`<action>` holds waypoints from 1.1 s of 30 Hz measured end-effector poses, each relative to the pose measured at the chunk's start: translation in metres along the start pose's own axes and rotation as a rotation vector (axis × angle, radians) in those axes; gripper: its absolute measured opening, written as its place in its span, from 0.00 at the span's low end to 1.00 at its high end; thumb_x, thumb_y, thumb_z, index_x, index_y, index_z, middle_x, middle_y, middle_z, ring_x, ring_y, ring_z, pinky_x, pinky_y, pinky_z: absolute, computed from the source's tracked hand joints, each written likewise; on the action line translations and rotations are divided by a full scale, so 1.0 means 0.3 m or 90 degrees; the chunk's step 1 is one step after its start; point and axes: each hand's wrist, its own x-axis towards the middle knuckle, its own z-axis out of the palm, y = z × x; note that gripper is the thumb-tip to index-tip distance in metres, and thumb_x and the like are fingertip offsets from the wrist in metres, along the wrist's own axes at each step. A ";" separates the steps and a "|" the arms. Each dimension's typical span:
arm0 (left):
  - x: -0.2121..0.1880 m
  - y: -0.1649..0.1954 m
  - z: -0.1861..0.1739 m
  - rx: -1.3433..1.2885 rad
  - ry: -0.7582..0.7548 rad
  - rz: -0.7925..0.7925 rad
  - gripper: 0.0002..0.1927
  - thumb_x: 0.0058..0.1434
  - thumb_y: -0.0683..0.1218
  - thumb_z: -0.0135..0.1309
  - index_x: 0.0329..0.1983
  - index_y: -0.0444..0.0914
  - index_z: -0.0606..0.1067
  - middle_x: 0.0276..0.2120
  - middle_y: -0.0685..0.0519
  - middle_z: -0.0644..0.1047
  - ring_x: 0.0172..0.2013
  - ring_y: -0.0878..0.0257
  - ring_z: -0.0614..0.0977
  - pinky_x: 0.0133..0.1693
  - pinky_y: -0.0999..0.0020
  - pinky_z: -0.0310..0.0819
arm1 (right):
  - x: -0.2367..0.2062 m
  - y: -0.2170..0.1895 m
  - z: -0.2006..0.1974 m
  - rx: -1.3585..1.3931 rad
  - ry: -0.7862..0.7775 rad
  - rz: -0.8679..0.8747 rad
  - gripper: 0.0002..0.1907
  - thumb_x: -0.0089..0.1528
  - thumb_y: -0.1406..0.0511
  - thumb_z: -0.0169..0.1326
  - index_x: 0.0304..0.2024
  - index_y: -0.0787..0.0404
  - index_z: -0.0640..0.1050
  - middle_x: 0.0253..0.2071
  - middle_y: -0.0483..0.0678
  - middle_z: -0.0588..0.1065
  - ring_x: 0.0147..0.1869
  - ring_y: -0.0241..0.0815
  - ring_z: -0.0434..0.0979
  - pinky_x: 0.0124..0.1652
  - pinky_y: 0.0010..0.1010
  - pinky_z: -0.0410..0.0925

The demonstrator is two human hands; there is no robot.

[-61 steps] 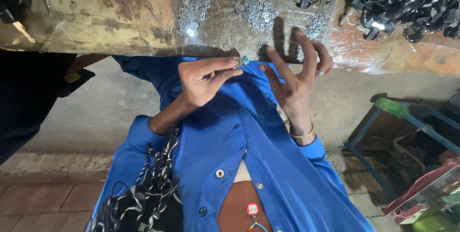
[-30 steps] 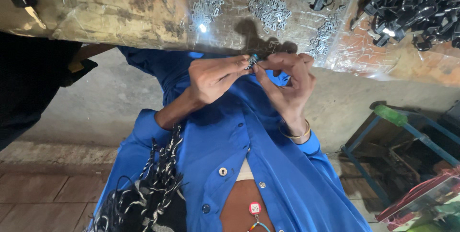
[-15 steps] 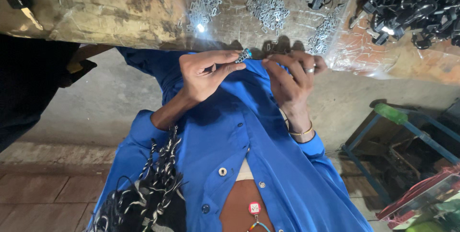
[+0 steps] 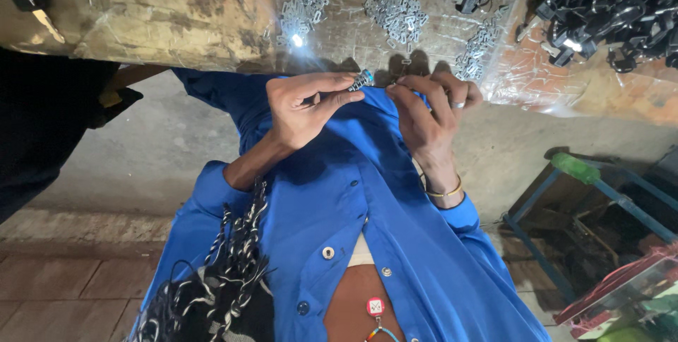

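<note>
Small metal clip (image 4: 361, 79): pinched at fingertips of left hand (image 4: 305, 105), held at table (image 4: 141, 17) edge, above blue shirt. Looks light, stiff, likely slippery; best gripped by flat sides. One in hand. Right hand (image 4: 424, 112) curled narrow beside it; holding anything, cannot tell. Farther: three loose heaps of silver clips (image 4: 397, 10) on table; one pile of black buckles (image 4: 614, 3) far right, too many to count.

Workshop, worn workbench (image 4: 141, 10), heaps of metal clips (image 4: 395, 7), black buckles (image 4: 614, 3)

A small metal clip (image 4: 361, 79) is pinched by the left hand (image 4: 305, 105); the right hand (image 4: 426, 112) is held just beside it, below the workbench (image 4: 176, 17).
</note>
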 end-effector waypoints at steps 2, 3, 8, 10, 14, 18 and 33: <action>-0.002 0.000 0.001 -0.020 0.003 -0.006 0.12 0.59 0.35 0.71 0.44 0.32 0.81 0.44 0.47 0.84 0.37 0.69 0.84 0.33 0.76 0.74 | -0.005 0.003 0.010 0.029 0.015 0.003 0.15 0.59 0.67 0.75 0.45 0.51 0.82 0.49 0.38 0.78 0.56 0.46 0.72 0.58 0.42 0.55; -0.004 0.000 0.002 -0.005 0.005 -0.007 0.12 0.58 0.35 0.71 0.43 0.32 0.81 0.44 0.46 0.84 0.36 0.69 0.84 0.32 0.77 0.73 | -0.005 0.003 0.011 0.046 0.030 0.006 0.16 0.60 0.67 0.75 0.45 0.51 0.81 0.50 0.38 0.78 0.56 0.46 0.72 0.58 0.42 0.55; -0.002 -0.002 0.001 0.009 0.005 -0.002 0.12 0.57 0.34 0.72 0.42 0.32 0.82 0.43 0.46 0.85 0.36 0.68 0.85 0.31 0.77 0.73 | 0.003 -0.003 -0.016 0.075 0.025 0.040 0.17 0.55 0.67 0.72 0.45 0.56 0.81 0.49 0.45 0.76 0.53 0.51 0.70 0.55 0.42 0.55; -0.001 0.001 -0.001 -0.003 -0.004 0.007 0.12 0.58 0.34 0.71 0.44 0.32 0.81 0.44 0.46 0.84 0.40 0.66 0.86 0.35 0.75 0.77 | 0.007 -0.002 -0.028 0.024 0.029 -0.031 0.13 0.57 0.69 0.73 0.41 0.51 0.84 0.46 0.40 0.79 0.52 0.46 0.73 0.56 0.39 0.54; 0.000 0.008 -0.003 -0.005 -0.010 0.002 0.12 0.59 0.33 0.70 0.44 0.30 0.81 0.44 0.44 0.84 0.42 0.64 0.87 0.37 0.74 0.80 | 0.007 -0.017 -0.034 0.210 0.010 0.043 0.09 0.59 0.71 0.70 0.40 0.59 0.83 0.43 0.45 0.81 0.48 0.44 0.76 0.57 0.38 0.57; 0.000 0.012 0.000 0.014 -0.011 -0.014 0.12 0.57 0.33 0.71 0.42 0.30 0.81 0.43 0.43 0.85 0.39 0.64 0.86 0.36 0.74 0.79 | 0.023 -0.050 -0.007 0.344 0.013 0.140 0.07 0.63 0.73 0.66 0.43 0.64 0.83 0.44 0.49 0.81 0.49 0.45 0.78 0.54 0.34 0.65; 0.012 0.035 -0.022 0.096 -0.055 0.082 0.13 0.60 0.32 0.67 0.47 0.32 0.81 0.47 0.43 0.83 0.46 0.54 0.88 0.47 0.65 0.86 | 0.021 -0.091 0.049 0.440 0.005 0.279 0.19 0.59 0.75 0.68 0.48 0.62 0.74 0.41 0.45 0.80 0.41 0.31 0.69 0.41 0.24 0.64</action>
